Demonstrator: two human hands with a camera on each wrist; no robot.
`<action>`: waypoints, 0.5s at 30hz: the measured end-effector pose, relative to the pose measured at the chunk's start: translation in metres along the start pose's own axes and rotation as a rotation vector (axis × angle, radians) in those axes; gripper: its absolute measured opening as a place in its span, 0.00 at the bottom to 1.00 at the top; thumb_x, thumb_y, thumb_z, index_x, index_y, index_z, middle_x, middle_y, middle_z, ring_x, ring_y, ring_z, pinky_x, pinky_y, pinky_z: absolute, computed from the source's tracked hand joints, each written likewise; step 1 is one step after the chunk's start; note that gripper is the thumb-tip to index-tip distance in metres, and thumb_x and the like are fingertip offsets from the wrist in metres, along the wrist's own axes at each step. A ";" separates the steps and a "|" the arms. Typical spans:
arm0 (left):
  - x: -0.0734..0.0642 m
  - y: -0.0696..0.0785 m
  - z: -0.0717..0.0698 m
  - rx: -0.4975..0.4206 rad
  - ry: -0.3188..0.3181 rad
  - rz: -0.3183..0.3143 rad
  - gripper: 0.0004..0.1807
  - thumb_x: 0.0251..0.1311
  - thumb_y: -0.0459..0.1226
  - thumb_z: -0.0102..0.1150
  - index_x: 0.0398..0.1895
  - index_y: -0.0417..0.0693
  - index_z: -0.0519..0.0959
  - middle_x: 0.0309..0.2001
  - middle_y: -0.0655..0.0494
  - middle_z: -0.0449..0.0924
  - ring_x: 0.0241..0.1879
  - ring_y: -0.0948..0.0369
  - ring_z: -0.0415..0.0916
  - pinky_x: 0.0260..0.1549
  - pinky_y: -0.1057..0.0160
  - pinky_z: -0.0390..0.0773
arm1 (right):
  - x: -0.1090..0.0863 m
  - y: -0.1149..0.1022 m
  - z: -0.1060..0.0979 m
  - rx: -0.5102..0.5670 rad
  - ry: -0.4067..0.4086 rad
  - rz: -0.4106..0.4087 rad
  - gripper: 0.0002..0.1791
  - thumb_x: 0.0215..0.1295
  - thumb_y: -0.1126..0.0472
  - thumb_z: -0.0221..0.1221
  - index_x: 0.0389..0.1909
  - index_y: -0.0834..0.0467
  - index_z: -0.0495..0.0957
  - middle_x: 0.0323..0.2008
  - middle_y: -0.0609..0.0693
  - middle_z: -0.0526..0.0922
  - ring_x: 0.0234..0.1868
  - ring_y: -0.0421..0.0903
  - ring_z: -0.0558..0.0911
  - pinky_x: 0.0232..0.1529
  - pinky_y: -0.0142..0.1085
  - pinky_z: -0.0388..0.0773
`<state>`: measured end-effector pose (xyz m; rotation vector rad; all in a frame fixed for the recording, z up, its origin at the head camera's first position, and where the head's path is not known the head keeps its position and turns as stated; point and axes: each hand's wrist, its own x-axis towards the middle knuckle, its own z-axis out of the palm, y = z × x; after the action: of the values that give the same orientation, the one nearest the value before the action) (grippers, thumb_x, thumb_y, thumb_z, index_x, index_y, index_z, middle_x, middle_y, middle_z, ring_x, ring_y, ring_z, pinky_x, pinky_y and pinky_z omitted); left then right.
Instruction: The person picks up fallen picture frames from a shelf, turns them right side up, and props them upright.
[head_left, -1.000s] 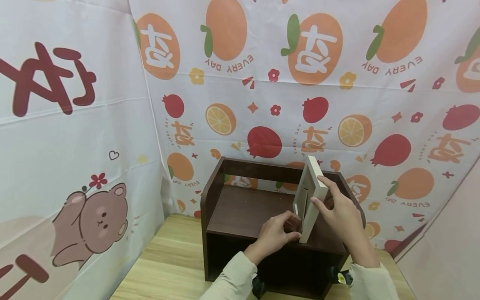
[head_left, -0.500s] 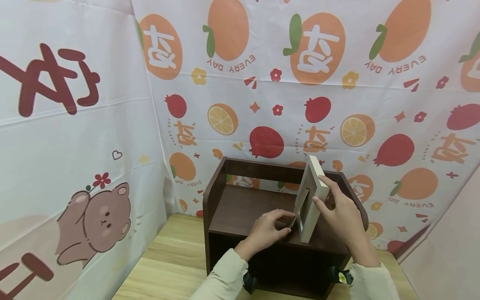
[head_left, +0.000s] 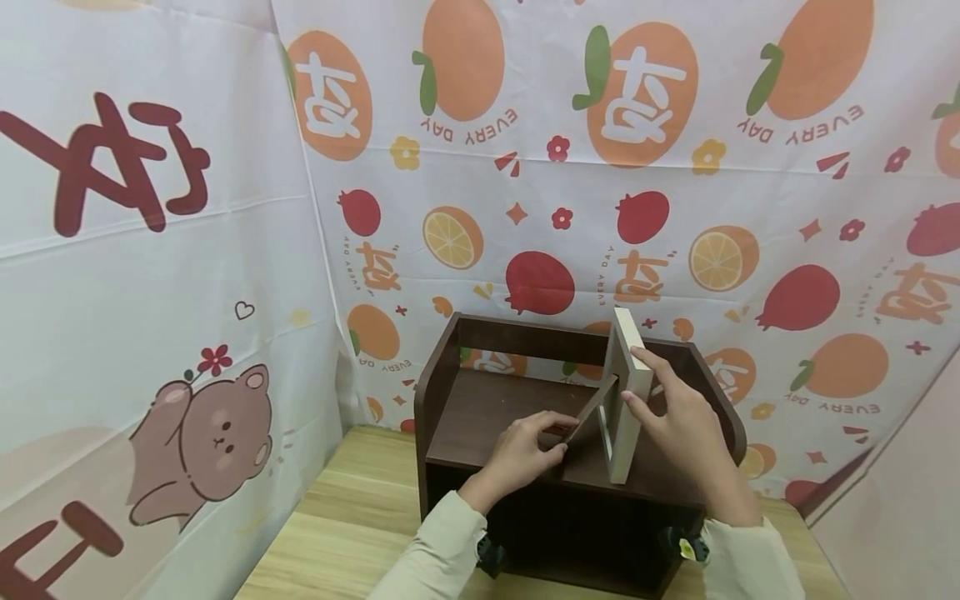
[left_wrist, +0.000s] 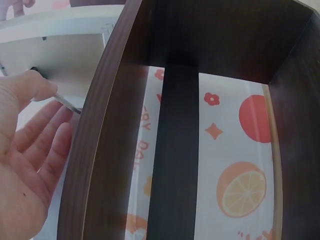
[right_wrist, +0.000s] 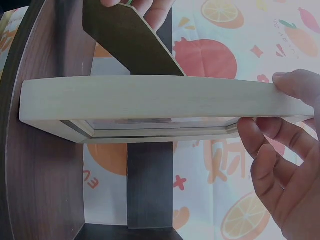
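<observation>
A pale picture frame (head_left: 628, 433) stands on edge, tilted slightly, on the top board of a dark brown desk shelf (head_left: 487, 417). My right hand (head_left: 682, 429) grips the frame's upper right side, thumb on one face and fingers on the other, as the right wrist view shows. My left hand (head_left: 513, 454) pinches the free end of the frame's easel leg (right_wrist: 127, 37), a flat board swung out at an angle from the back. In the left wrist view the left thumb and fingers close on the leg's edge.
The shelf has raised sides, a back rail (head_left: 525, 337) and an open lower compartment (head_left: 585, 533). It stands on a light wooden table (head_left: 322, 517). Printed fabric hangs behind (head_left: 540, 208) and on the left (head_left: 150, 317).
My left hand has moved left from the frame's lower edge, swinging the easel leg outward from the back. My right hand keeps holding the frame almost still.
</observation>
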<state>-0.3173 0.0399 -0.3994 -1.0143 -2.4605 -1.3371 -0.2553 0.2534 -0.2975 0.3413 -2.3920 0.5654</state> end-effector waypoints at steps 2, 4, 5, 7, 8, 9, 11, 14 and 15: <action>-0.001 -0.003 -0.003 -0.005 0.000 -0.004 0.19 0.63 0.35 0.60 0.56 0.60 0.78 0.53 0.59 0.81 0.47 0.59 0.81 0.36 0.71 0.79 | 0.002 -0.002 0.001 -0.004 0.002 -0.013 0.33 0.61 0.58 0.65 0.67 0.46 0.66 0.28 0.53 0.80 0.21 0.41 0.74 0.21 0.35 0.65; -0.002 -0.005 -0.005 -0.011 0.004 -0.011 0.18 0.64 0.35 0.60 0.56 0.61 0.78 0.53 0.58 0.81 0.46 0.60 0.82 0.35 0.71 0.79 | 0.003 -0.005 0.002 -0.012 -0.012 -0.011 0.33 0.61 0.57 0.65 0.66 0.45 0.66 0.29 0.53 0.81 0.22 0.42 0.74 0.21 0.36 0.65; -0.003 -0.006 -0.007 -0.012 0.008 -0.012 0.18 0.64 0.35 0.60 0.55 0.60 0.78 0.53 0.58 0.81 0.45 0.60 0.82 0.35 0.71 0.79 | 0.004 -0.007 0.003 -0.019 -0.021 -0.010 0.33 0.61 0.57 0.65 0.66 0.45 0.66 0.28 0.53 0.80 0.21 0.42 0.72 0.21 0.36 0.64; -0.004 -0.009 -0.009 -0.013 0.016 -0.016 0.17 0.64 0.35 0.60 0.55 0.60 0.79 0.51 0.58 0.82 0.45 0.60 0.82 0.36 0.71 0.79 | 0.006 -0.009 0.004 -0.034 -0.045 -0.002 0.33 0.61 0.55 0.65 0.67 0.44 0.65 0.28 0.52 0.79 0.21 0.42 0.70 0.21 0.36 0.63; -0.004 -0.010 -0.010 -0.013 0.020 -0.016 0.17 0.63 0.34 0.60 0.54 0.59 0.79 0.51 0.57 0.82 0.44 0.59 0.82 0.36 0.71 0.80 | 0.006 -0.011 0.005 -0.042 -0.056 0.001 0.32 0.62 0.54 0.64 0.67 0.44 0.65 0.28 0.52 0.78 0.21 0.42 0.69 0.20 0.35 0.63; -0.005 -0.010 -0.010 -0.013 0.024 -0.016 0.17 0.63 0.34 0.60 0.54 0.58 0.79 0.50 0.57 0.82 0.44 0.59 0.83 0.37 0.70 0.80 | 0.007 -0.012 0.005 -0.048 -0.065 0.002 0.32 0.62 0.54 0.64 0.67 0.43 0.65 0.27 0.51 0.78 0.21 0.42 0.68 0.20 0.35 0.63; -0.007 -0.012 -0.011 -0.014 0.028 -0.010 0.16 0.63 0.34 0.60 0.54 0.57 0.79 0.48 0.57 0.82 0.45 0.59 0.82 0.39 0.70 0.80 | 0.007 -0.015 0.007 -0.059 -0.075 -0.006 0.32 0.62 0.53 0.64 0.67 0.43 0.65 0.27 0.50 0.78 0.21 0.42 0.68 0.20 0.35 0.63; -0.009 -0.014 -0.012 -0.016 0.031 -0.001 0.16 0.63 0.34 0.60 0.53 0.55 0.79 0.46 0.57 0.83 0.44 0.60 0.82 0.40 0.69 0.80 | 0.008 -0.018 0.009 -0.070 -0.082 -0.022 0.33 0.62 0.53 0.64 0.67 0.43 0.66 0.26 0.50 0.79 0.20 0.41 0.69 0.19 0.34 0.63; -0.009 -0.014 -0.012 -0.015 0.034 0.006 0.16 0.63 0.34 0.60 0.53 0.55 0.79 0.46 0.57 0.83 0.44 0.60 0.82 0.40 0.69 0.80 | 0.008 -0.019 0.009 -0.070 -0.084 -0.028 0.33 0.62 0.53 0.64 0.67 0.43 0.66 0.26 0.50 0.80 0.20 0.40 0.69 0.19 0.34 0.63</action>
<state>-0.3214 0.0206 -0.4059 -0.9932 -2.4241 -1.3620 -0.2595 0.2317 -0.2926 0.3740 -2.4770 0.4611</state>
